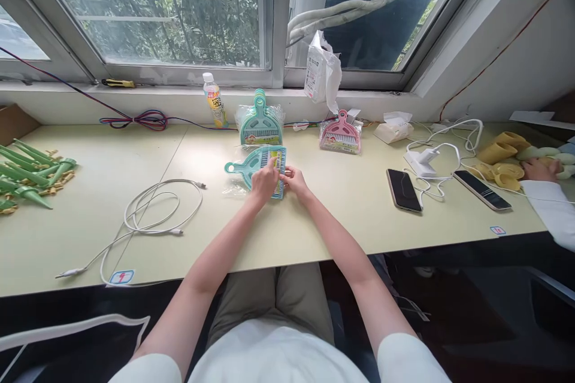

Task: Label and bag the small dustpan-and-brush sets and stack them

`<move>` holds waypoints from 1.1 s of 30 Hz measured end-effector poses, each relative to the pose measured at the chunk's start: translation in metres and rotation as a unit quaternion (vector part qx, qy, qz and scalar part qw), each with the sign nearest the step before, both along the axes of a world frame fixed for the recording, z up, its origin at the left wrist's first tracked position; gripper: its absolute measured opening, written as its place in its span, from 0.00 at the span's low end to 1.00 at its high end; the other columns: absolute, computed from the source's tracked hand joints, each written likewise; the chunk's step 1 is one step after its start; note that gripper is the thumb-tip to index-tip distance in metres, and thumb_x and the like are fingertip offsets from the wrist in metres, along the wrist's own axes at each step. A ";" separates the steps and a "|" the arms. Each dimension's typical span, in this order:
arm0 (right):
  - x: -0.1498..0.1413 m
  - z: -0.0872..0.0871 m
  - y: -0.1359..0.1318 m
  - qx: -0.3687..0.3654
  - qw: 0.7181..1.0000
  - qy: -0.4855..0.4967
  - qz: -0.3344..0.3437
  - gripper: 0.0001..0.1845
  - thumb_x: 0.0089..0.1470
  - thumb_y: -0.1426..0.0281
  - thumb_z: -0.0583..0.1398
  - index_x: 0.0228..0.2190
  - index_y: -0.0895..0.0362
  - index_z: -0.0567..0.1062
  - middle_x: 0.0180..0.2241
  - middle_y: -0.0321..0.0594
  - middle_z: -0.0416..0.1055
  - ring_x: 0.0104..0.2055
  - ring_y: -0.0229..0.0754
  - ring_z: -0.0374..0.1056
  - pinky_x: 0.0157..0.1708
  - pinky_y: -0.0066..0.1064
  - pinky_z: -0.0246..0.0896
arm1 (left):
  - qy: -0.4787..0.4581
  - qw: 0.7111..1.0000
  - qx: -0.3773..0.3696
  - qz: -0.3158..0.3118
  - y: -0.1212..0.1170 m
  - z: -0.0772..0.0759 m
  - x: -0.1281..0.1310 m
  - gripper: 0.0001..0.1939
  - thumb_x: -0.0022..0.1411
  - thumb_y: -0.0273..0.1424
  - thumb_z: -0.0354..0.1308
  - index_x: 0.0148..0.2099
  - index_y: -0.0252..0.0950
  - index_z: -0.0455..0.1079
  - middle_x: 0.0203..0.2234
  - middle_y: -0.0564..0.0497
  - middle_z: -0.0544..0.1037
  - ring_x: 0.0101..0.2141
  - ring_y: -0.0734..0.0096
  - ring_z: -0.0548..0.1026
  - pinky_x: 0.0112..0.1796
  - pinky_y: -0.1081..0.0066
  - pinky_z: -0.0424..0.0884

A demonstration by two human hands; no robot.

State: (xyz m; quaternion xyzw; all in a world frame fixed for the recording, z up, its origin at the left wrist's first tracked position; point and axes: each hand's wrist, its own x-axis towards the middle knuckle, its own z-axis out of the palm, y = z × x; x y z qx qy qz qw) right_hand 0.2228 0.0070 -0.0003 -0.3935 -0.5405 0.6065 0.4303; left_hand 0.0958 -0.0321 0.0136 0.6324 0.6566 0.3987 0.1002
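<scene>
A teal mini dustpan and brush set (249, 166) lies on the table in front of me, its handle toward the left and clear plastic wrap partly under it. A yellow-green label (277, 161) runs across its wide end. My left hand (265, 182) rests on the set, index finger stretched onto the label and the other fingers curled at the near side. At the wide end's right edge, my right hand (295, 182) pinches the set between thumb and fingers. Behind it stands a stack of wrapped teal dustpan sets (260, 122). A wrapped pink dustpan set (341, 134) lies farther right.
A drink bottle (214, 102) and a tissue pack (320, 72) stand near the window. White cable (164, 230) and green pieces (33, 176) lie left; phones (404, 190) and a charger (422, 161) lie right. Another person's hand (539, 169) touches yellowish pieces at far right.
</scene>
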 end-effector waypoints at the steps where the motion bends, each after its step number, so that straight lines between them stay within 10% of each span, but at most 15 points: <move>1: -0.001 0.001 0.000 0.004 1.000 0.007 -0.011 0.21 0.38 0.63 0.72 0.35 0.57 0.75 0.25 0.34 0.75 0.21 0.32 0.64 0.19 0.23 0.58 | -0.021 1.000 0.015 0.005 -0.002 0.001 0.000 0.21 0.67 0.32 0.49 0.61 0.37 0.65 0.32 0.45 0.77 0.37 0.56 0.76 0.43 0.64 0.66; 6: -0.003 0.011 -0.005 0.009 0.992 0.080 -0.099 0.17 0.42 0.64 0.68 0.34 0.57 0.72 0.28 0.37 0.76 0.22 0.33 0.62 0.19 0.24 0.55 | -0.088 0.976 0.171 0.105 -0.013 0.018 -0.005 0.21 0.69 0.36 0.47 0.61 0.36 0.59 0.47 0.39 0.73 0.51 0.56 0.71 0.56 0.56 0.61; 10: -0.001 0.020 -0.010 0.020 0.981 0.124 -0.149 0.18 0.42 0.62 0.67 0.35 0.56 0.70 0.31 0.39 0.76 0.23 0.32 0.61 0.21 0.25 0.57 | -0.172 0.930 0.239 0.221 -0.013 0.035 -0.005 0.39 0.65 0.41 0.54 0.70 0.39 0.38 0.68 0.35 0.46 0.67 0.51 0.49 0.62 0.52 0.54; 13: -0.002 0.020 -0.011 0.024 0.979 0.127 -0.158 0.20 0.42 0.61 0.67 0.36 0.56 0.70 0.32 0.38 0.77 0.23 0.32 0.63 0.22 0.25 0.60 | -0.336 0.909 0.218 0.115 -0.002 0.031 -0.005 0.51 0.59 0.44 0.62 0.70 0.47 0.29 0.69 0.37 0.44 0.66 0.51 0.55 0.58 0.55 0.63; 17: -0.006 0.009 -0.009 0.007 0.975 0.118 -0.187 0.20 0.43 0.61 0.67 0.36 0.57 0.70 0.30 0.38 0.77 0.23 0.34 0.67 0.22 0.26 0.65 | -0.496 0.859 0.108 -0.066 0.011 0.005 -0.002 0.51 0.49 0.42 0.71 0.67 0.42 0.47 0.59 0.38 0.66 0.57 0.52 0.69 0.55 0.57 0.68; 33: -0.004 0.000 0.000 -0.072 0.953 0.153 -0.252 0.10 0.50 0.71 0.62 0.36 0.57 0.69 0.34 0.40 0.78 0.29 0.38 0.74 0.22 0.25 0.69 | -0.603 0.768 -0.116 -0.183 0.020 -0.016 0.003 0.26 0.57 0.45 0.63 0.53 0.34 0.69 0.53 0.41 0.76 0.51 0.56 0.75 0.51 0.59 0.71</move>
